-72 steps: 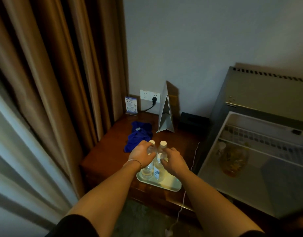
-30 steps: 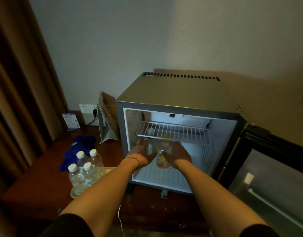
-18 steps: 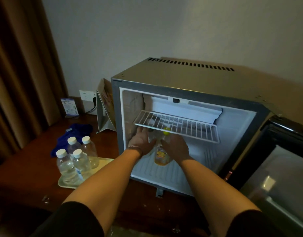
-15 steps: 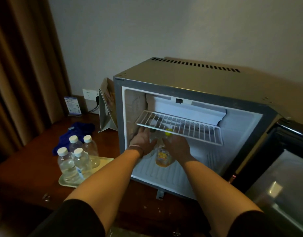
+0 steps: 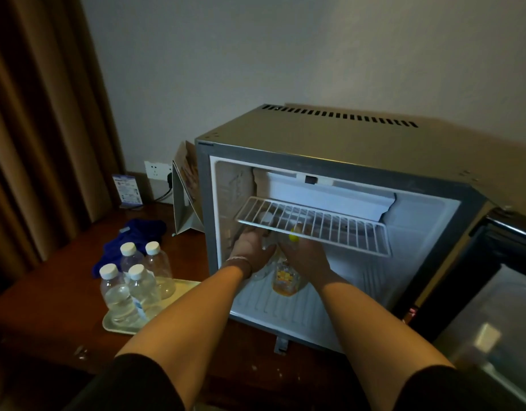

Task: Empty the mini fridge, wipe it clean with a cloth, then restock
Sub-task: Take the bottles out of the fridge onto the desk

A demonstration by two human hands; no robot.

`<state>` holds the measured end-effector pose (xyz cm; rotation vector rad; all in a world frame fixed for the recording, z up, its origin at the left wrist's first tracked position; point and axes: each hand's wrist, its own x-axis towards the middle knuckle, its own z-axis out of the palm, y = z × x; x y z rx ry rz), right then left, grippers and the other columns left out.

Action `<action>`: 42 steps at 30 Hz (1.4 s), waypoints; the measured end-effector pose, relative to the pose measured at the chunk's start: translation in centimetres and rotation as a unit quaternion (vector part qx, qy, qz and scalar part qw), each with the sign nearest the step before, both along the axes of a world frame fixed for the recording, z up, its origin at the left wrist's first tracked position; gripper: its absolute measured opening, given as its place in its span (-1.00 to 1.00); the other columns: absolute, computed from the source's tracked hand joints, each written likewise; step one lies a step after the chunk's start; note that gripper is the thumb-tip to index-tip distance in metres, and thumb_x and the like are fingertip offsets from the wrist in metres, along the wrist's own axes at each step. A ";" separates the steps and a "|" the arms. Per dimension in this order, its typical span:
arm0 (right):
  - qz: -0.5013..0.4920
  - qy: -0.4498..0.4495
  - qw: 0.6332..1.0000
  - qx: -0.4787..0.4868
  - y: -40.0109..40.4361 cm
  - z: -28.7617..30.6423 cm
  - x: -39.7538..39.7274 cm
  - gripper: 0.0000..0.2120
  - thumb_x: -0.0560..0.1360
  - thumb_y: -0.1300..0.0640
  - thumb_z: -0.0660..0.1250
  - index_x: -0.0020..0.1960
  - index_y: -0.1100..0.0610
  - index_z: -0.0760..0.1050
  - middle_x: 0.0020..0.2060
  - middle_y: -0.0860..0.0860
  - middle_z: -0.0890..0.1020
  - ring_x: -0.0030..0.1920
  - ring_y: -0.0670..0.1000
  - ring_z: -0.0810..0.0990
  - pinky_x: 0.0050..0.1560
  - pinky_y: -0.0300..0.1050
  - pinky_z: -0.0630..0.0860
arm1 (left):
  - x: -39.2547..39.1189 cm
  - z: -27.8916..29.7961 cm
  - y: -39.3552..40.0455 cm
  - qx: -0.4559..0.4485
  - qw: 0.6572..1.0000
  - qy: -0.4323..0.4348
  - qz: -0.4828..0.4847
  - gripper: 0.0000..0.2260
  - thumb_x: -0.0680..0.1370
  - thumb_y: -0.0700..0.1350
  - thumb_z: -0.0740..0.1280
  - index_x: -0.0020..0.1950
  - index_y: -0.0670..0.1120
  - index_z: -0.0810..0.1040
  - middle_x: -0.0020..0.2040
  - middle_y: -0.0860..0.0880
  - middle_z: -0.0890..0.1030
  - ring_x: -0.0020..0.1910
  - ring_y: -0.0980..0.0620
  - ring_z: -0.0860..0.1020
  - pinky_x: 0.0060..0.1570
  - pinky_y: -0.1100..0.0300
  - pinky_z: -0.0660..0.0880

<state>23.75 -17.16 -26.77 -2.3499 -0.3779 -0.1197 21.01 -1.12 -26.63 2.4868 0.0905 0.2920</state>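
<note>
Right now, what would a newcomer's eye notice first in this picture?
The open mini fridge in the middle, with both hands, left hand and right hand, reaching under its wire shelf around an orange drink bottle. To its left, four water bottles stand on a tray.

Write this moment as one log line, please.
phase: emptying | left hand: on clear bottle | right hand: holds orange drink bottle | place: mini fridge, under shelf

I see a grey mini fridge [image 5: 330, 137] with a white interior and a white wire shelf [image 5: 315, 223]. The bottle [image 5: 285, 280] inside is amber with a yellow cap. Four clear water bottles [image 5: 137, 280] have white caps; behind them lies a dark blue cloth [image 5: 131, 238] on the reddish-brown table [image 5: 48, 292]. The curtain [image 5: 42, 114] is brown.
</note>
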 end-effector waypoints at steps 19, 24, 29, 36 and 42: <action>0.016 0.045 0.998 -0.050 -0.5 3.6 -7.7 -0.88 0.58 0.13 0.30 -0.04 0.18 0.43 -0.02 0.19 0.51 -0.01 0.20 0.52 -0.12 -0.11 0.32 | -9.1 3.2 -1.5 -0.007 0.997 0.042 0.070 -0.80 0.53 0.05 0.37 0.01 -0.06 0.62 0.04 -0.10 0.63 -0.01 -0.13 0.60 -0.15 0.22 0.39; 0.124 0.051 0.989 -0.058 0.8 5.7 -11.9 -0.89 0.54 0.16 0.33 -0.10 0.17 0.43 -0.28 0.02 0.43 -0.21 0.09 0.48 -0.25 -0.06 0.38 | -14.3 4.9 0.1 -0.010 0.994 0.041 0.098 -0.79 0.52 -0.01 0.40 0.06 -0.12 0.62 0.09 -0.11 0.58 0.09 -0.11 0.56 0.11 0.03 0.53; 0.192 0.007 0.979 -0.060 4.2 6.8 -15.0 -0.84 0.53 0.14 0.36 -0.07 0.22 0.43 -0.15 0.08 0.45 -0.14 0.09 0.45 -0.19 -0.03 0.33 | -19.1 6.3 3.6 0.002 0.991 0.035 0.127 -0.84 0.54 -0.04 0.39 0.04 -0.09 0.63 0.06 -0.07 0.56 0.04 -0.03 0.56 0.07 0.14 0.49; 0.218 0.000 0.975 -0.041 12.7 8.4 -19.0 -0.86 0.50 0.11 0.39 -0.03 0.15 0.48 -0.06 0.06 0.52 -0.06 0.06 0.50 -0.07 -0.02 0.45 | -24.8 7.6 12.1 0.022 0.985 0.043 0.166 -0.82 0.55 -0.01 0.35 0.07 -0.07 0.62 0.07 -0.04 0.60 0.05 -0.02 0.56 0.05 0.07 0.52; 0.242 0.022 0.968 -0.061 21.6 9.4 -21.7 -0.89 0.51 0.11 0.39 -0.07 0.08 0.47 -0.09 0.02 0.53 -0.07 0.02 0.52 -0.13 -0.11 0.42 | -28.8 8.0 20.8 0.018 0.980 0.058 0.192 -0.82 0.55 0.02 0.35 0.05 -0.03 0.61 0.10 -0.02 0.56 0.10 -0.03 0.55 0.09 0.07 0.51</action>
